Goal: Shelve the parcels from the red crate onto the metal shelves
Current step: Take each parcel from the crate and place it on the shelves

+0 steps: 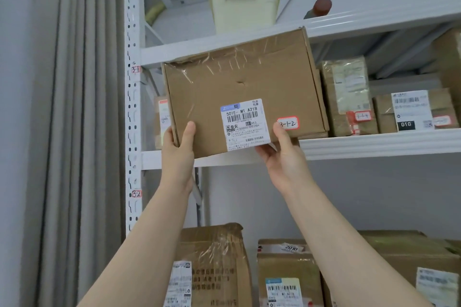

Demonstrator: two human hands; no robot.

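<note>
Holding a parcel (239, 97) up with both hands, I have it in front of the left end of the middle level of the metal shelves (374, 143). Its lower edge overlaps the shelf's front rail; I cannot tell whether any part of it rests on the shelf.

The parcel is a flat brown cardboard box, wider than it is tall, with its broad face turned toward me. Clear tape (224, 67) runs wrinkled and shiny across the upper part, and there is a small dent (241, 82) near the middle of the face. A white shipping label (245, 124) with barcodes sits low on the face, reading "501E- M1 A21B". Just to the right of it is a red-bordered sticker (287, 123) handwritten "3-1-2".

My left hand (179, 147) grips the lower left corner, thumb on the front face and fingers hidden behind. My right hand (284, 154) holds the lower right part, thumb pressed on the face between label and sticker, fingers curled under the bottom edge.

Other labelled parcels (346, 92) stand on the same shelf to the right. The upright post (133, 97) carries red tags marked "3-1" and "3-2".
</note>
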